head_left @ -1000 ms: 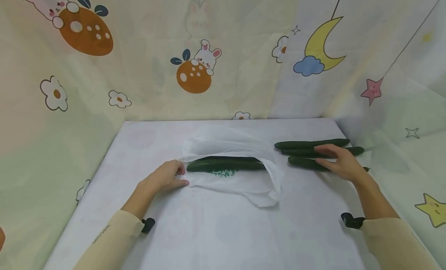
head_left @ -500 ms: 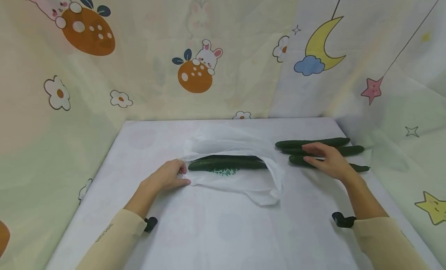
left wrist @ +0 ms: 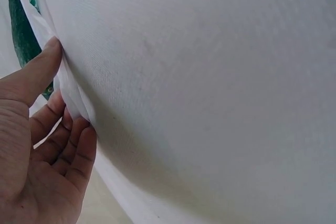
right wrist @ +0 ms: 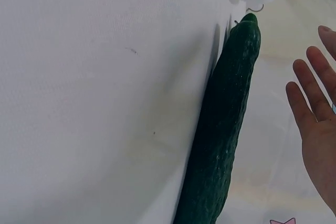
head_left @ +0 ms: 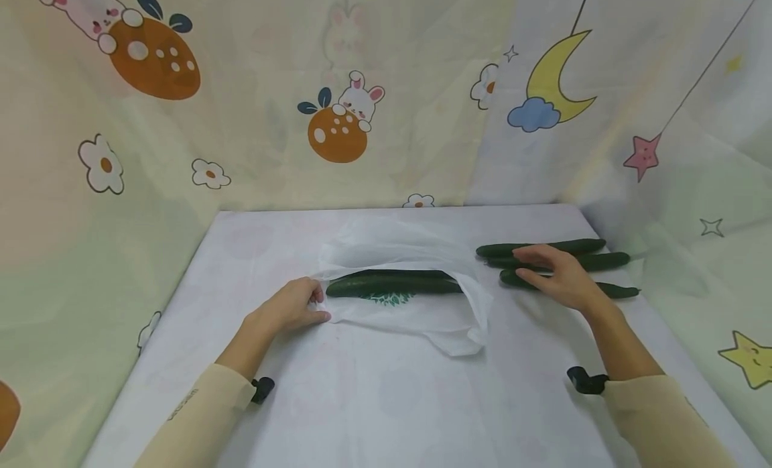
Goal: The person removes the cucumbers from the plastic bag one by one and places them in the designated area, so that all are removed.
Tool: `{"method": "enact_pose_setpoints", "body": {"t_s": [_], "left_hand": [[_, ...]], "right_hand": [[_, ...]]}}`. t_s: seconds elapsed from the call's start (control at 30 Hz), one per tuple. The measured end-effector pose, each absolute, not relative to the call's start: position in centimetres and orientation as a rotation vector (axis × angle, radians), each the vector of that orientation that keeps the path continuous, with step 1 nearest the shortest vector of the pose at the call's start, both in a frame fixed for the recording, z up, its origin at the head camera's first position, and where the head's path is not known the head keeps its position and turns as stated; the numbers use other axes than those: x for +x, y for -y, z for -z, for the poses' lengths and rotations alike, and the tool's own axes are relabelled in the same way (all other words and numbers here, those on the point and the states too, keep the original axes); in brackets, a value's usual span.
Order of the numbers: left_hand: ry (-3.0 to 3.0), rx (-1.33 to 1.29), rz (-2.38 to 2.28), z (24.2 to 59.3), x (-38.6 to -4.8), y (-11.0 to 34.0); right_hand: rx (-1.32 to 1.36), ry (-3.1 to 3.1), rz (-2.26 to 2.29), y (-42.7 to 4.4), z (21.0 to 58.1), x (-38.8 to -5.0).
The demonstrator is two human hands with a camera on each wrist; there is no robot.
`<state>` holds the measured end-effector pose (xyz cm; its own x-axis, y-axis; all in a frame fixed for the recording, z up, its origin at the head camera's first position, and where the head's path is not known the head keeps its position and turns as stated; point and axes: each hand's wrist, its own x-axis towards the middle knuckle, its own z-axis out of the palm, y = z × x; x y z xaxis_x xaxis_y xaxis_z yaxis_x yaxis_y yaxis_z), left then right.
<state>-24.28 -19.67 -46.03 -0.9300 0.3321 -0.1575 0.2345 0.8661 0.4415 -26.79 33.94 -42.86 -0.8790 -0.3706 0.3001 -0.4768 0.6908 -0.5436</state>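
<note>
A white plastic bag [head_left: 386,328] with a green print lies with its mouth spread in the middle of the table. Inside it rests a dark green cucumber [head_left: 392,285]; a darker edge behind may be a second one. My left hand [head_left: 289,307] holds the bag's left rim between thumb and fingers, as the left wrist view of the hand [left wrist: 50,145] also shows. Three cucumbers lie side by side at right: a back one [head_left: 579,245], a middle one [head_left: 606,261] and a front one [head_left: 621,291]. Over them hovers my right hand [head_left: 557,278], fingers extended, apart from the cucumber [right wrist: 220,129] in the right wrist view.
A white cloth covers the table [head_left: 386,401]. Behind and at both sides hangs a patterned curtain [head_left: 422,133] with cartoon rabbits, a moon and stars. The table's right edge runs close to the cucumbers' tips.
My right hand has moved left along the three cucumbers, toward their ends nearest the bag. My left hand stays at the bag's rim.
</note>
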Motion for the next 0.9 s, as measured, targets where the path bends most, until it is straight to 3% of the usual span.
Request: {"method": "enact_pose_setpoints", "body": {"t_s": [0.9], "left_hand": [[-2.827, 0.477, -0.637, 46.3, -24.2, 20.0]], "right_hand": [[0.862, 2.631, -1.081, -28.8, 40.9, -27.4]]}}
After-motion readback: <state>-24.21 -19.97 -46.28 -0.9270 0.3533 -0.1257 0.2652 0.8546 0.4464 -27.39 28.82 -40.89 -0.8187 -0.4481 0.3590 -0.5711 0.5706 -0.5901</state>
